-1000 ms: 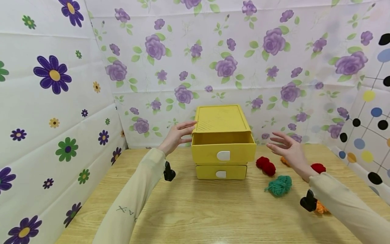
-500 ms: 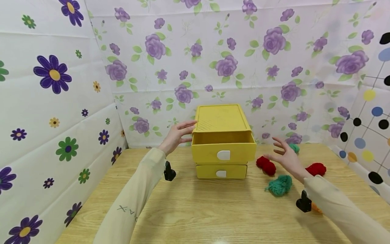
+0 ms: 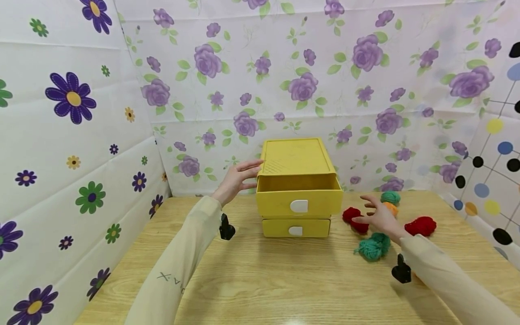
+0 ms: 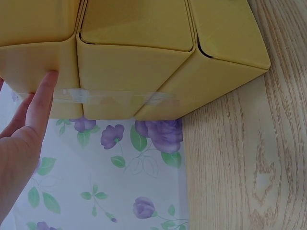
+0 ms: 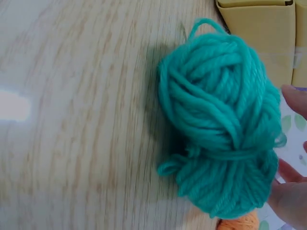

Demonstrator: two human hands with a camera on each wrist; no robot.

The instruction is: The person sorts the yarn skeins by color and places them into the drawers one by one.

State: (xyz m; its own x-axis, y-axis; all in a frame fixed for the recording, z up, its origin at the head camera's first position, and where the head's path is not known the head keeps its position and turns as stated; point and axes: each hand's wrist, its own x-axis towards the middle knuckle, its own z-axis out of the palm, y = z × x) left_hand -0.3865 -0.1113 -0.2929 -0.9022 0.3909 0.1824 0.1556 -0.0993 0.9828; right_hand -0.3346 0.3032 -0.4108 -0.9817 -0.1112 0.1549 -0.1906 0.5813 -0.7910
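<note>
A yellow drawer box [image 3: 298, 155] stands on the table, its upper drawer [image 3: 276, 205] pulled out and its lower drawer [image 3: 272, 228] pushed in. My left hand [image 3: 239, 178] rests at the box's left side, fingers extended; in the left wrist view, a fingertip [image 4: 52, 76] touches the yellow side wall. To the right of the box, my right hand [image 3: 382, 219] hovers with loosely bent fingers and holds nothing. Close to its fingertips lies a red yarn bundle [image 3: 351, 215], partly covered by the thumb. A teal yarn skein [image 5: 218, 105] sits just below that hand.
Behind the right hand lie another teal skein [image 3: 390, 197] and an orange one [image 3: 391, 208]. A red skein [image 3: 422, 225] is at the right; more orange is mostly hidden by the right sleeve. Flowered cloth walls [image 3: 227, 99] enclose the wooden table [image 3: 260, 280].
My right hand has moved left and down toward the red yarn bundle, uncovering the teal, orange and red skeins behind it. The left hand has stayed at the box's side.
</note>
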